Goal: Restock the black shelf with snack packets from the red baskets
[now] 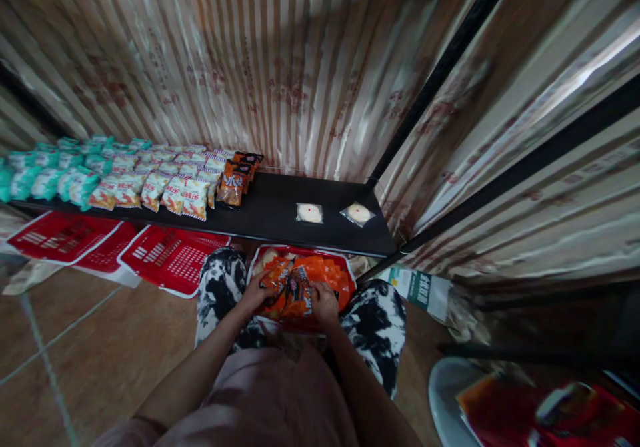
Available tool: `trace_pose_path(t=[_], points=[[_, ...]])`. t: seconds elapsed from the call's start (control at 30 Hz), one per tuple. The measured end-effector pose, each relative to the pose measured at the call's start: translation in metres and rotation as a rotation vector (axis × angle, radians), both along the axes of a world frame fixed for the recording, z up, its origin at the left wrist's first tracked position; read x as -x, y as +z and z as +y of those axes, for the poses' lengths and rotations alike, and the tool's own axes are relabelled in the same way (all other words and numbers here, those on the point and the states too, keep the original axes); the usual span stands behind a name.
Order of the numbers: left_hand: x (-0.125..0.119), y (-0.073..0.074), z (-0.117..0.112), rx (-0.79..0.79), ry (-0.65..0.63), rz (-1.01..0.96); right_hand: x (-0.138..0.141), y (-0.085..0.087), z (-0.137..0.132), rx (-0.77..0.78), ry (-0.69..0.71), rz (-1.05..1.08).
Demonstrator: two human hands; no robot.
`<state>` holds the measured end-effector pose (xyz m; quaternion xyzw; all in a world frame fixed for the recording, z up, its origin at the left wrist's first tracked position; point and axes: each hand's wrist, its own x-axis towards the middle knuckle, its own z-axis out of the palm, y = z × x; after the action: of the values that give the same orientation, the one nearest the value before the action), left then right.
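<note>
Orange snack packets (299, 290), several: heaped in red basket (353, 278), near black shelf (270, 200). Left hand (258, 292), right hand (326, 304): both touching packets (whether clamped, cannot tell). Handling: best gripped singly, by the edge, unsqueezed.

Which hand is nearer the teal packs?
Left. The left hand is at the orange packs, right of the teal packs and closer to the body; the right hand is also at the orange packs, but farther right.
</note>
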<state>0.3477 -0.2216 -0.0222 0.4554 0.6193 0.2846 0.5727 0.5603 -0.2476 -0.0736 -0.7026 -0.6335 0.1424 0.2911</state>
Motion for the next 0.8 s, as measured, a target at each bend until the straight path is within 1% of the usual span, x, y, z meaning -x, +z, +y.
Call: trace_pose_path(t=[0.07, 0.1, 0.17, 0.23, 0.3, 0.4, 0.5, 0.6, 0.67, 0.73, 0.8], points=[[-0.001, 0.004, 0.000, 0.041, 0.070, -0.078, 0.001, 0.000, 0.000, -0.016, 0.010, 0.000], [-0.001, 0.006, 0.000, 0.024, 0.093, -0.089, 0.002, 0.000, 0.000, -0.022, 0.013, 0.005], [-0.002, 0.007, 0.001, -0.072, 0.133, -0.080, 0.003, 0.002, 0.000, -0.029, 0.019, 0.022], [-0.001, 0.007, 0.002, -0.212, 0.156, -0.055, 0.005, 0.006, -0.001, -0.035, 0.023, 0.048], [0.001, 0.007, 0.002, -0.337, 0.136, -0.038, 0.006, 0.010, -0.001, -0.045, 0.029, 0.089], [0.002, 0.011, -0.001, -0.396, 0.065, -0.045, 0.010, 0.020, 0.000, -0.054, 0.038, 0.206], [0.002, 0.018, -0.006, -0.430, -0.009, -0.019, 0.017, 0.033, 0.002, -0.014, -0.020, 0.444], [0.000, 0.025, -0.010, -0.534, -0.098, 0.049, 0.028, 0.048, 0.005, 0.085, -0.148, 0.869], [-0.004, 0.029, -0.012, -0.590, -0.155, 0.095, 0.034, 0.058, 0.006, 0.177, -0.189, 1.125], [-0.009, 0.034, -0.014, -0.617, -0.208, 0.147, 0.040, 0.067, 0.006, 0.257, -0.176, 1.265], [-0.014, 0.038, -0.017, -0.635, -0.259, 0.210, 0.044, 0.074, 0.005, 0.305, -0.166, 1.340]])
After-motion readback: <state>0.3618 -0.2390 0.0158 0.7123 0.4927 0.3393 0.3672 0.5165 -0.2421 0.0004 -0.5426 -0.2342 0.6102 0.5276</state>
